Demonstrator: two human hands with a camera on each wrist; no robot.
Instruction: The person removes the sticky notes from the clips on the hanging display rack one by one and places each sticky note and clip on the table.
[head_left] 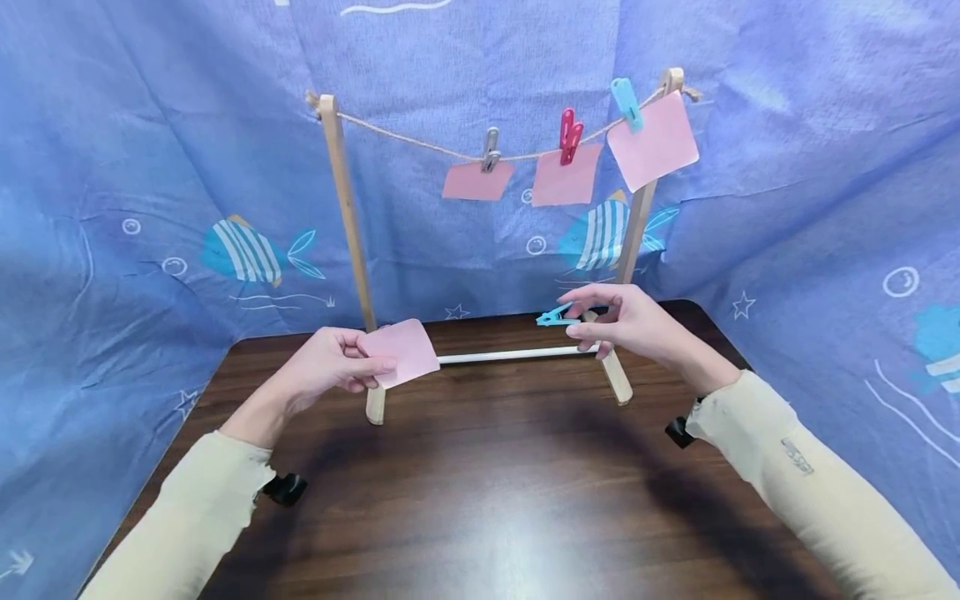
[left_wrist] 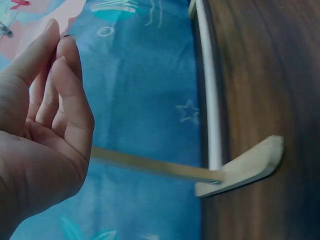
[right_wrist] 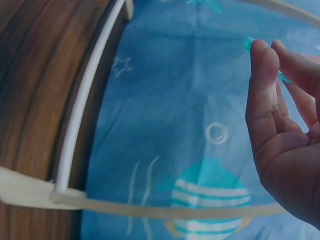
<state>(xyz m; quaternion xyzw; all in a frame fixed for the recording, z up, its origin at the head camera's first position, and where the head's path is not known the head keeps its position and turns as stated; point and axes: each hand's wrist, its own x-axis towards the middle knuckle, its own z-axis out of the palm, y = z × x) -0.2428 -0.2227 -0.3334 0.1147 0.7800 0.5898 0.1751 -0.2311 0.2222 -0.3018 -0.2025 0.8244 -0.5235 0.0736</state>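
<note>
Between thumb and fingers, my left hand (head_left: 330, 362) pinches a square pink paper (head_left: 405, 350) in front of the stand's left post. My right hand (head_left: 622, 321) pinches a light blue clothespin (head_left: 557, 316) by its handle end, its nose pointing left toward the paper. In the right wrist view only bits of the clothespin (right_wrist: 247, 43) show past the fingertips. Above the hands a twine line (head_left: 405, 137) sags between two wooden posts. On it hang three pink papers: one under a grey clothespin (head_left: 491, 150), one under red clothespins (head_left: 570, 137), one under a blue clothespin (head_left: 627, 104).
The stand has a left post (head_left: 347, 208), a right post (head_left: 636, 225), wooden feet and a white crossbar (head_left: 517, 355) low over the dark wooden table (head_left: 487, 467). A blue fish-patterned cloth (head_left: 465, 250) hangs behind and at both sides.
</note>
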